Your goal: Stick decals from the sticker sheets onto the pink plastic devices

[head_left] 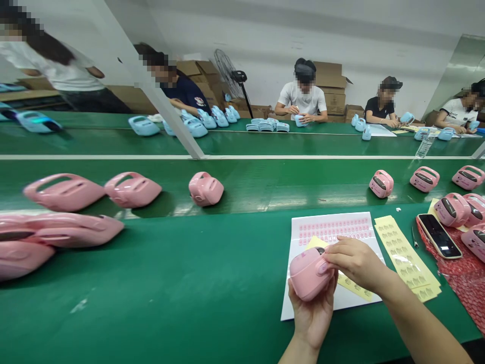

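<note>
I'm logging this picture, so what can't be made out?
In the head view:
Held pink case: partly hidden by right hand.
Middle of white sheet: partly covered by that case.
Yellow sheets near phone: print too small.
Nearest pink case at left: cut off by edge.

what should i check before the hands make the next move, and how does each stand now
1. Pink device supported: ok, the left hand holds it from below.
2. Right hand at the device: ok, its fingertips touch the device's side.
3. Surface under those fingertips smooth: cannot tell, the fingers cover it.
4. White sheet fully visible: not ok, the hands, the device and a yellow strip hide parts.
5. Phone clear of both hands: ok, it rests on red bubble wrap, off to the right.
</note>
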Tool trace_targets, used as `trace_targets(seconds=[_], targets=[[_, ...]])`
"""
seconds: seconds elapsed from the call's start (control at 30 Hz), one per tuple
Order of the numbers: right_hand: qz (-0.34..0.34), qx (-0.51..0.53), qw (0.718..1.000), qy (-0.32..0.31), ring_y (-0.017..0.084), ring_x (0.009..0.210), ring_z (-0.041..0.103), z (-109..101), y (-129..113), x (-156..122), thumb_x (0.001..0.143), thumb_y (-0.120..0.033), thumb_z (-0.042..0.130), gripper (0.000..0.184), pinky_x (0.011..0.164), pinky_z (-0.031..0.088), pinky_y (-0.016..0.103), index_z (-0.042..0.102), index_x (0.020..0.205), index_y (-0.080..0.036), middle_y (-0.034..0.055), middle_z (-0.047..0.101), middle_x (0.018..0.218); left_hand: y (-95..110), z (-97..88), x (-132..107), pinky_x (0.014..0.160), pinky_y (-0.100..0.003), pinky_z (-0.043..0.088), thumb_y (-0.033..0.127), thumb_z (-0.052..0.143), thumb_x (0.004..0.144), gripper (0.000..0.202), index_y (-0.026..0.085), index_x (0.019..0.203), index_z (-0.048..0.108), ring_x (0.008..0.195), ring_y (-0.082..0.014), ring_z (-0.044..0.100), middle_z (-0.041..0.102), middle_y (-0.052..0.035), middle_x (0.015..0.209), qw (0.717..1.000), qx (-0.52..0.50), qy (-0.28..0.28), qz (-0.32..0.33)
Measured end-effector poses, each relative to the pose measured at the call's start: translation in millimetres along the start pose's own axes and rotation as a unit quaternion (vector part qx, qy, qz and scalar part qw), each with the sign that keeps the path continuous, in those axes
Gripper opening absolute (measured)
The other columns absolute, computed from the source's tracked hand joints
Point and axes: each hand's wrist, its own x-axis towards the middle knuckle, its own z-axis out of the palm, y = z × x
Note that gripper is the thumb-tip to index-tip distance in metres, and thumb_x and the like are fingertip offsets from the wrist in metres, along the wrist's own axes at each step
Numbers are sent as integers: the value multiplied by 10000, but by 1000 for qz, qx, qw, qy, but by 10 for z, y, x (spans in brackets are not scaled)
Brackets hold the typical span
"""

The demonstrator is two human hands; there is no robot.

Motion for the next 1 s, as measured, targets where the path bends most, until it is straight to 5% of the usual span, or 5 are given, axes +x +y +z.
trace_targets(seconds=[0.23, 0.37, 0.43, 0.67, 1.0], targets=[[154, 118, 980, 32, 186, 818, 591, 123, 349, -103, 777, -325, 585, 150, 742, 474, 322, 674, 894, -294, 23, 661, 850, 144, -86, -48, 1089, -343, 115, 521, 174, 865, 592, 191, 1312, 382, 1272, -218, 344, 421, -98, 1368, 999, 35, -24, -6], [380, 91, 882, 264, 228, 925, 547, 85, 962, -321, 735, -368, 586, 241, 953, 330, 451, 645, 922, -227, 51, 624, 889, 250, -233, -146, 1089, -302, 89, 558, 230, 840, 617, 207, 1336, 334, 1293, -207, 306, 359, -82, 1410, 997, 50, -54, -24], [433, 93, 851, 283, 235, 907, 541, 40, 1237, -433, 697, -365, 604, 273, 960, 305, 467, 634, 919, -209, 49, 620, 848, 291, -296, -183, 1087, -288, 102, 570, 265, 826, 629, 211, 1339, 332, 1291, -195, 310, 355, -66, 1414, 997, 48, -56, -17], [433, 180, 857, 212, 158, 565, 527, 87, 1624, -551, 606, -354, 614, 295, 591, 450, 318, 646, 853, -197, -26, 591, 614, 317, -358, -181, 1088, -290, 122, 509, 255, 866, 595, 167, 1347, 333, 1290, -210, 309, 380, -105, 1395, 996, 61, -65, -6], [433, 189, 849, 236, 196, 718, 559, 140, 1612, -569, 523, -465, 673, 267, 708, 431, 336, 616, 548, -205, 14, 605, 668, 320, -482, -239, 1080, -299, 156, 525, 347, 848, 517, 278, 1299, 397, 1253, -211, 375, 424, -51, 1373, 993, 118, 5, 3]])
